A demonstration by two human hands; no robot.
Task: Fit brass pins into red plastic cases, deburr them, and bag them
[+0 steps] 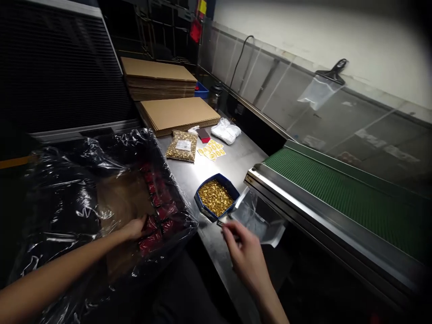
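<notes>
My left hand (135, 227) reaches into a large box lined with clear plastic sheeting (84, 193) and rests among several small red packets (158, 211) stacked along its right side; its fingertips are hidden. My right hand (241, 252) is pinched on the edge of a small clear plastic bag (258, 216), with a thin metal piece at the fingertips. Just beyond it sits a blue tray (216, 198) filled with small gold-coloured parts.
On the steel table (236, 162) lie a clear bag of gold parts (182, 146), yellow labels (212, 150), a white bundle (226, 131) and stacks of flat cardboard (175, 112). A green conveyor belt (337, 189) runs on the right. A clip holds a bag (320, 90) on the back panel.
</notes>
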